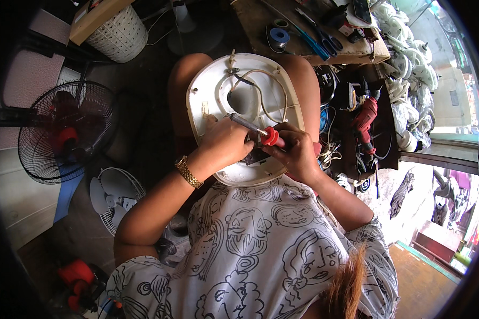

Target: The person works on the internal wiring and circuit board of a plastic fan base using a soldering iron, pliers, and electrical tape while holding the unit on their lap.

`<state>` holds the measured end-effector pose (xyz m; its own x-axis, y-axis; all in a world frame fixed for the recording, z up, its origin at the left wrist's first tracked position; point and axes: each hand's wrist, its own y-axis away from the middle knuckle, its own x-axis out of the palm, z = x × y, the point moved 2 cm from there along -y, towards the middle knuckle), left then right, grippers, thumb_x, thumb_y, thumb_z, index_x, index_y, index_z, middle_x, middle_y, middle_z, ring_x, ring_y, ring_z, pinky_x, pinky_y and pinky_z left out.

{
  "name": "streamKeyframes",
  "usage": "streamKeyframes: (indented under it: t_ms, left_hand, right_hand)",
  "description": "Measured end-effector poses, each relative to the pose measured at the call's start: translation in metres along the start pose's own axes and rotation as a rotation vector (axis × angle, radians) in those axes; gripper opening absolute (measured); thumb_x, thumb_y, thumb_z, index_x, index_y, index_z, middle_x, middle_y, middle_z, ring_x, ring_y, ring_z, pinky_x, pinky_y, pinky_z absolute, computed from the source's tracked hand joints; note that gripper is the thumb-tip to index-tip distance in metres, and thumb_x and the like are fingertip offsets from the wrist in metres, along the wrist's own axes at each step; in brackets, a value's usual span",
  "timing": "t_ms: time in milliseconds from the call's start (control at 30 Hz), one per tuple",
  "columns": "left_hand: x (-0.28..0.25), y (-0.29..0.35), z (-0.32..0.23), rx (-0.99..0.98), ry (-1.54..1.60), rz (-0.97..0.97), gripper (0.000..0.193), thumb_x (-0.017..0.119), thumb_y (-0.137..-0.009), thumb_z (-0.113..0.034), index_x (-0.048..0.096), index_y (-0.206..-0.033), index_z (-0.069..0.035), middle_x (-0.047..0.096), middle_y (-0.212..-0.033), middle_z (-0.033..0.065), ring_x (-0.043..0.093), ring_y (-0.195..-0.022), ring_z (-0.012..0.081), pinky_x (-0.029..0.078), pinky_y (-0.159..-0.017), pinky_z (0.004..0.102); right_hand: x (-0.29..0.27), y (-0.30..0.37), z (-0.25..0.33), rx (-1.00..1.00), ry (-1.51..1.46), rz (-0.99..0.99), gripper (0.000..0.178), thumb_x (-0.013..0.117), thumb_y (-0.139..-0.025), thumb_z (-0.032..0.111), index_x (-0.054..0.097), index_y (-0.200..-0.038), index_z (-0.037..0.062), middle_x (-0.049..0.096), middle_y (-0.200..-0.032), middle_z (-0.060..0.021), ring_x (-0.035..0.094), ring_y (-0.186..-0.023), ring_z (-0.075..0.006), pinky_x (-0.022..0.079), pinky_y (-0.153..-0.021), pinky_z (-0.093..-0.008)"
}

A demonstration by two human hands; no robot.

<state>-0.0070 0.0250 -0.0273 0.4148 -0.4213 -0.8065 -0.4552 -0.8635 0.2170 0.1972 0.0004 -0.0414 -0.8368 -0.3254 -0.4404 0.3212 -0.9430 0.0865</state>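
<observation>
On my lap lies an upturned white oval plastic base (203, 87), like the underside of a fan stand, with a round hole and a pale cable looping inside. My right hand (299, 154) is closed round a soldering iron (272, 136) with a red collar. Its metal barrel slants up and left across the base, over the back of my left hand. My left hand (222, 142), with a gold watch (188, 173) on its wrist, rests in the lower part of the base. Its fingers are curled in by a dark part; what they pinch is hidden.
A wooden bench (250, 24) ahead carries a solder spool (278, 38), scissors (330, 41) and other tools. A red power drill (365, 121) lies to the right, near bagged white parts (404, 64). At left are a black fan (66, 133) and a grey fan (111, 196).
</observation>
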Motion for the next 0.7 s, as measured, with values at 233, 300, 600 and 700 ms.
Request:
streamKeyframes:
  t_ms: [233, 300, 600, 700]
  left_hand:
    - [-0.001, 0.003, -0.003, 0.03, -0.05, -0.042, 0.025, 0.073, -0.089, -0.027, 0.073, -0.105, -0.008, 0.074, -0.097, 0.0141, 0.069, -0.1, 0.0369, 0.046, -0.09, 0.0552]
    - [-0.002, 0.003, -0.003, 0.007, -0.017, -0.023, 0.025, 0.073, -0.09, -0.027, 0.073, -0.105, -0.007, 0.074, -0.096, 0.0142, 0.069, -0.1, 0.0373, 0.045, -0.091, 0.0555]
    - [-0.012, 0.006, -0.011, -0.07, 0.057, 0.054, 0.015, 0.072, -0.089, -0.021, 0.078, -0.101, -0.013, 0.076, -0.103, 0.0082, 0.069, -0.105, 0.0319, 0.039, -0.101, 0.0647]
    - [-0.008, 0.008, -0.01, -0.054, 0.033, 0.024, 0.013, 0.073, -0.089, -0.02, 0.078, -0.097, -0.013, 0.076, -0.1, 0.0072, 0.069, -0.105, 0.0315, 0.039, -0.098, 0.0602]
  right_hand:
    - [-0.003, 0.0, 0.003, -0.039, -0.039, 0.016, 0.022, 0.082, -0.081, 0.0, 0.073, -0.101, -0.0061, 0.068, -0.103, -0.0132, 0.065, -0.093, -0.0231, 0.052, -0.084, -0.0336]
    - [-0.004, -0.001, 0.004, -0.042, -0.033, 0.014, 0.022, 0.082, -0.081, 0.001, 0.073, -0.101, -0.0061, 0.068, -0.103, -0.0134, 0.065, -0.093, -0.0233, 0.052, -0.084, -0.0337]
    - [-0.003, 0.0, 0.004, -0.022, 0.002, -0.011, 0.021, 0.083, -0.082, 0.003, 0.073, -0.099, -0.0062, 0.069, -0.103, -0.0141, 0.065, -0.092, -0.0241, 0.052, -0.084, -0.0348]
    - [-0.001, 0.001, 0.004, -0.005, 0.005, -0.022, 0.022, 0.083, -0.082, 0.003, 0.073, -0.098, -0.0064, 0.069, -0.103, -0.014, 0.065, -0.091, -0.0236, 0.052, -0.083, -0.0344]
